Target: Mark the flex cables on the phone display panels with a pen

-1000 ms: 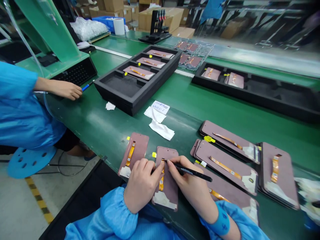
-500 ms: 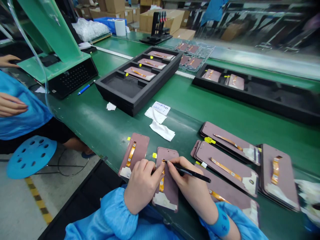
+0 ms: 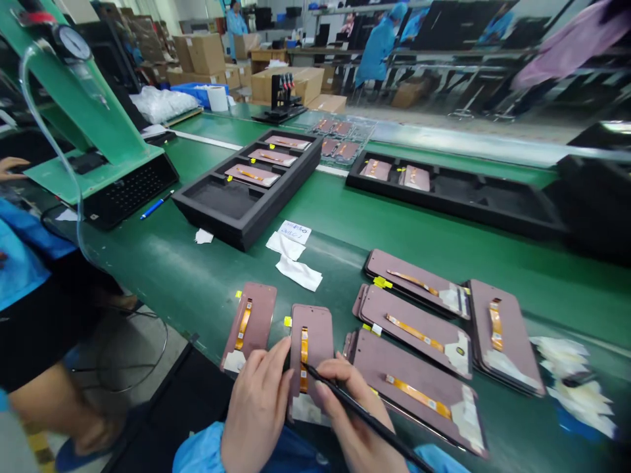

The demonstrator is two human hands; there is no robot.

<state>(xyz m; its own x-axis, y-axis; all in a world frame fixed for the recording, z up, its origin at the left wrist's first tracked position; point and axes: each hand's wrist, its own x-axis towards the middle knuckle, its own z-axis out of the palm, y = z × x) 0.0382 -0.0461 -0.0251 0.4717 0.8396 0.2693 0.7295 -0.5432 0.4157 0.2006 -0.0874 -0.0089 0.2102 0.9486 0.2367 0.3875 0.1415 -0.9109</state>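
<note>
**Lower centre of the frame: a pen-shaped tool [image 3: 365, 415] meeting an orange ribbon [image 3: 304, 345] from lower right**

The green counter [image 3: 340, 223] fills the middle of the view. Across it, left of centre, runs a black foam tray [image 3: 283, 200] holding panels; a second black tray [image 3: 444, 207] lies at upper right. At right of centre, stacked panels [image 3: 414, 368] lie beside the working area.

At lower centre, the central panel [image 3: 320, 335] lies flat, its long axis running nearly up and down the frame. To its left, and just apart, lies a similar panel [image 3: 261, 315]. The ribbon follows the central panel's long axis, left of its midline.

The right hand [image 3: 367, 394] stands at the lower right of the ribbon, thumb and index finger closed about the tool in a writing grip. The left hand [image 3: 259, 401] lies along the panel's left edge, fingers extended upward, index and thumb slightly apart, with nothing seen in their grip; whether they press on the panel cannot be told. Both hands are near the ribbon, the right by way of the tool.

The tool slants up and left, crossing the ribbon's axis obliquely. Its narrow tip lies over the ribbon's lower half; touching or just above cannot be distinguished.
</note>
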